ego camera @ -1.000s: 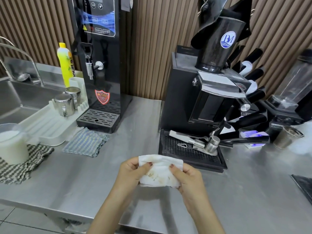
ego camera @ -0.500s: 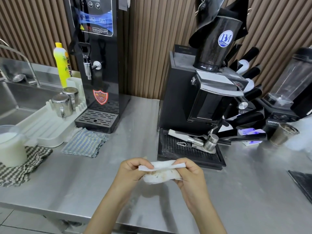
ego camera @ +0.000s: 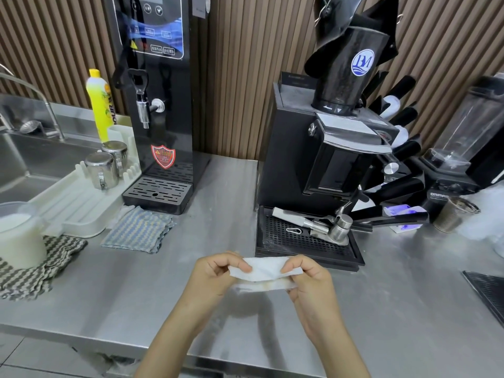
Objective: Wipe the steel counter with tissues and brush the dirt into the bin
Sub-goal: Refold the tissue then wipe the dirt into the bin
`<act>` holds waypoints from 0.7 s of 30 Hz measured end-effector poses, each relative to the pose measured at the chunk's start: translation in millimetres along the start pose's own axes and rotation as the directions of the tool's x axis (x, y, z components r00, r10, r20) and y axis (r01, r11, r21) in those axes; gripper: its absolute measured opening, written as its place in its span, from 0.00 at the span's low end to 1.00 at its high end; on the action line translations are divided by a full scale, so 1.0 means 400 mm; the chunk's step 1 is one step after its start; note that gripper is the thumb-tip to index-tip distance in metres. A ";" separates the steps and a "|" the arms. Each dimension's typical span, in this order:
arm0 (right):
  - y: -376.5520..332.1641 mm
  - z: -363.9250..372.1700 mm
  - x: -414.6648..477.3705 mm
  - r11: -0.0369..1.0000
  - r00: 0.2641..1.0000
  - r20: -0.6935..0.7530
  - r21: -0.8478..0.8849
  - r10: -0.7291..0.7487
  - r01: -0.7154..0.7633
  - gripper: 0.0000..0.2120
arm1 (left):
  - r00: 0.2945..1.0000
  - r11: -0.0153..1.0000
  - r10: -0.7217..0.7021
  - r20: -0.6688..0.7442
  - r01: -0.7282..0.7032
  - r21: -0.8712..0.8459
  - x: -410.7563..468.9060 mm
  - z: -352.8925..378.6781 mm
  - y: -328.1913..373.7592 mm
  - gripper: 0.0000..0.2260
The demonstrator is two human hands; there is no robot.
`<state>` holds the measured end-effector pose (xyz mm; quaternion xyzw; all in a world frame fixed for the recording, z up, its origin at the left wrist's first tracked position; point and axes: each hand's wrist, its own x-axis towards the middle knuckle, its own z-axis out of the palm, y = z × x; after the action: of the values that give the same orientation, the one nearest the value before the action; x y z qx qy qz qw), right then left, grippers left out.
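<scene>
Tissue [ego camera: 266,272], already brown-stained, is being pinched folded between my left hand [ego camera: 215,274] and right hand [ego camera: 308,279], above the steel counter [ego camera: 136,290] just before the grinder's drip tray [ego camera: 305,241]. Wiping seems partly done, though I am seeing no bin, so brushing dirt away is probably left.

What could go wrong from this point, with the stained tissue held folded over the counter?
1. Both the left hand and right hand pinch the tissue in the air; brown stains show along its lower fold, so wiping with that side may smear the steel counter.
2. The grinder's drip tray sits just behind the hands; a wide wipe could catch its edge.
3. No bin is visible, so dirt could drop on the floor.
</scene>
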<state>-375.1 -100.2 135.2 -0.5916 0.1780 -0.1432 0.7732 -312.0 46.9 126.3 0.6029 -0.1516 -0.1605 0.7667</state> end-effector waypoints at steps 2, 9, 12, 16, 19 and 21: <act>0.000 0.003 0.000 1.000 1.000 0.012 0.004 -0.009 0.009 0.25 | 1.000 0.999 0.017 -0.010 -0.016 0.039 0.000 -0.007 -0.001 0.20; -0.013 0.006 0.003 0.993 0.990 0.139 0.122 -0.030 0.013 0.10 | 1.000 0.999 0.000 -0.004 0.000 -0.054 -0.009 -0.030 0.010 0.05; -0.001 0.014 0.010 0.998 0.994 0.094 -0.025 -0.055 0.057 0.09 | 0.996 0.999 0.015 -0.084 -0.011 0.042 -0.005 -0.026 0.011 0.09; 0.014 0.032 0.020 0.986 0.998 0.022 -0.157 -0.055 0.058 0.13 | 0.990 0.989 0.006 -0.140 0.015 0.146 -0.006 -0.036 0.005 0.15; 0.020 0.049 0.029 0.989 0.999 0.012 -0.136 -0.052 0.053 0.14 | 0.988 0.993 -0.016 -0.154 0.033 0.111 -0.003 -0.056 -0.001 0.14; 0.023 0.064 0.038 0.990 0.999 -0.006 -0.129 -0.051 0.050 0.16 | 0.987 0.996 -0.019 -0.162 0.032 0.081 0.003 -0.070 -0.001 0.13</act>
<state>-350.1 -82.0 130.6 -0.6438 0.1753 -0.1536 0.7289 -299.0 70.8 119.6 0.6474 -0.0881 -0.1146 0.7484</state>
